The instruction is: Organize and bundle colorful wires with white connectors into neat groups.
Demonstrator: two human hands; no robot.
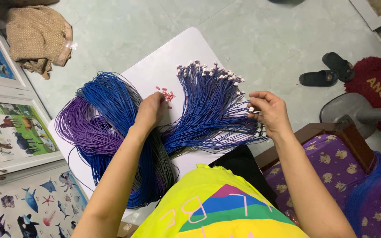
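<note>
A small white table (159, 66) carries a large bundle of blue, purple and grey wires (106, 128). Several blue wires with white connectors (212, 94) fan out toward the right. My left hand (151, 110) reaches down to a little pile of red connector pieces (166, 94), fingertips touching them. My right hand (270, 112) pinches the ends of a few blue wires with a white connector at the table's right edge.
Animal picture posters (9, 132) lie on the floor at left, with a brown cloth (38, 35) above them. Black sandals (327, 72), a red mat (378, 86), a grey fan base (351, 112) and a purple-cushioned wooden seat (331, 163) stand at right.
</note>
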